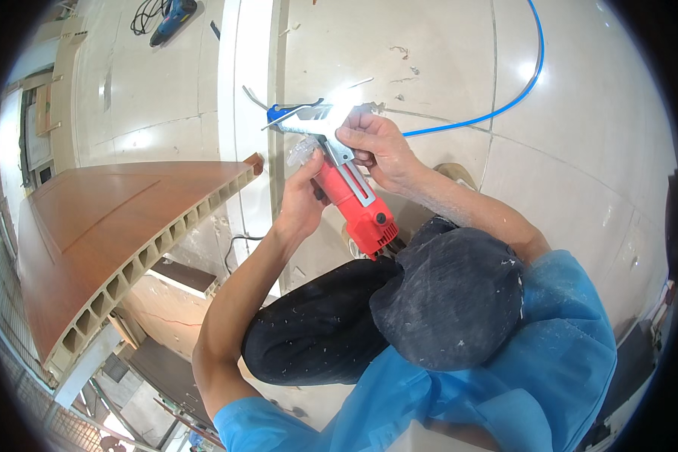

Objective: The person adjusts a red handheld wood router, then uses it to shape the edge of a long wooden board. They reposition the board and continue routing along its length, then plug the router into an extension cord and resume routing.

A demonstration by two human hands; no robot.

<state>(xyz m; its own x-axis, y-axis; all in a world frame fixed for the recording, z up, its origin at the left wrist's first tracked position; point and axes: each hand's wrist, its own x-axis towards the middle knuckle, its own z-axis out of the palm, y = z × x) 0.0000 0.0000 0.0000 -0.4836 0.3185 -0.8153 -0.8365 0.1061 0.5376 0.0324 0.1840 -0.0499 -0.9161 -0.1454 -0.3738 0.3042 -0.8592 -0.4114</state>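
A red trim router (358, 215) with a slotted silver bracket is held up in front of my knees, its vented end towards me. My left hand (303, 200) wraps round the red body near its clear plastic guard (301, 153). At the bracket's upper end, the fingers of my right hand (384, 147) are pressed together against the metal. A bright glare hides part of the metal there. Beyond the router is a blue fitting (280, 114) with thin metal rods, over a long white beam (247, 60).
A brown hollow-core panel (120, 203) juts in from the left, its cut edge facing me. A blue hose (520, 96) curves across the tiled floor (580, 128). A blue power tool (175, 19) with a black cord lies at the far left.
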